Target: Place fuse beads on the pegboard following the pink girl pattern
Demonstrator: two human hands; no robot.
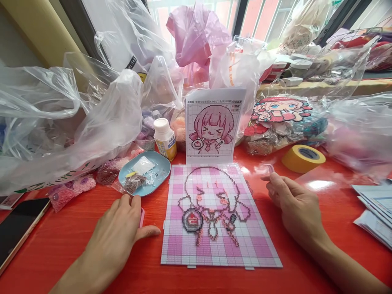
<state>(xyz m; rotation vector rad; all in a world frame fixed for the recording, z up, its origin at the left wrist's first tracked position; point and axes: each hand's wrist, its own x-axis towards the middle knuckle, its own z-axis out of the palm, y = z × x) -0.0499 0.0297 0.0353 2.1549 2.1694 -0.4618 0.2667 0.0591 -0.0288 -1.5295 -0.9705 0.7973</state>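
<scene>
My left hand (118,228) rests on the red table by the blue plate, fingers bent and thumb stretched out. Its fingertips are at the edge of a clear packet of brown beads (134,182). A pink edge (141,217) of something shows beside the index finger; the rest is hidden. Right of the pegboard, my right hand (292,204) pinches a small pink curved piece (269,168) between thumb and fingers. Between the hands lies the pink-and-white checked pegboard (257,249), with bead outlines of a cartoon figure and a filled cake circle (192,221).
A printed pattern sheet (211,126) stands behind the pegboard. Around are a blue plate (161,169), white bottle (165,139), yellow tape roll (303,158), phone (23,228), papers (375,212), bead packets (72,191) and a finished bead figure (281,108). Plastic bags (107,110) crowd the back.
</scene>
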